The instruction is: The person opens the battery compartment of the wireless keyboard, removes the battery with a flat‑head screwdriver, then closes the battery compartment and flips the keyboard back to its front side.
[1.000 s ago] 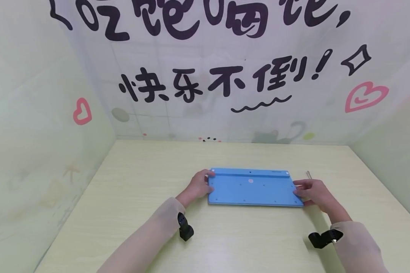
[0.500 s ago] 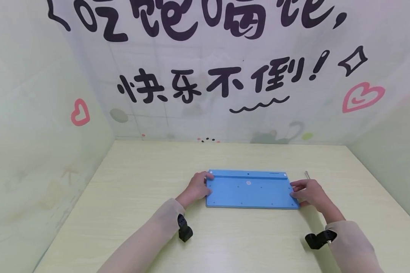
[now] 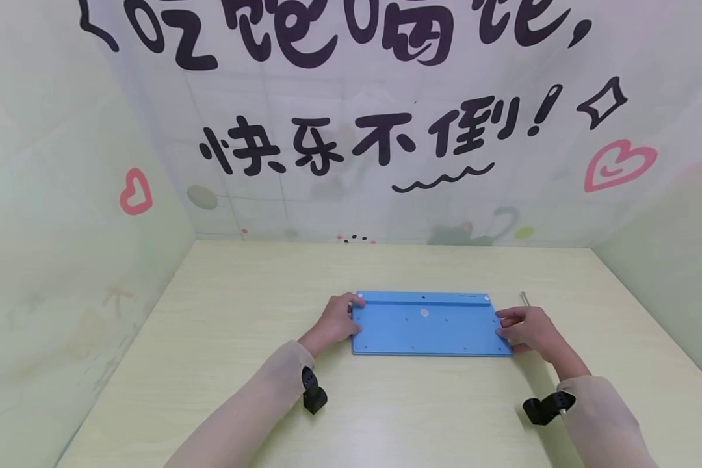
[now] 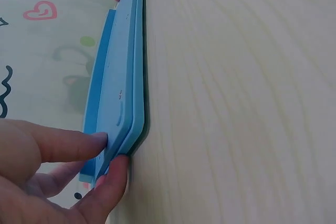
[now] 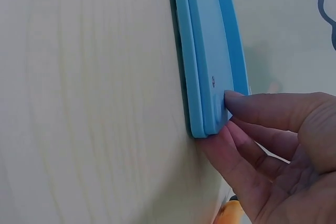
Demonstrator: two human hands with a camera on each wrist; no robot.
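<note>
A blue keyboard point(image 3: 424, 331) lies with its screw-dotted underside up on the table, its raised ridge along the far side. My left hand point(image 3: 336, 318) grips its left end. In the left wrist view, a finger lies on the upper face and the thumb point(image 4: 113, 184) is at the lower edge. My right hand point(image 3: 529, 331) pinches the right end. The right wrist view shows the thumb point(image 5: 257, 106) on the upper face and fingers curled under the corner. The keys are hidden beneath.
A thin metal rod point(image 3: 524, 298) lies beyond my right hand, partly hidden by it. In the right wrist view, an orange object with a black part point(image 5: 230, 212) shows behind the hand. Printed cloth walls point(image 3: 351, 208) border the pale wooden table point(image 3: 257, 279) at the back and sides.
The keyboard and both hands have shifted slightly left and toward me in the first half second, partly with the head view. Since then almost nothing has moved. Both hands keep their grip.
</note>
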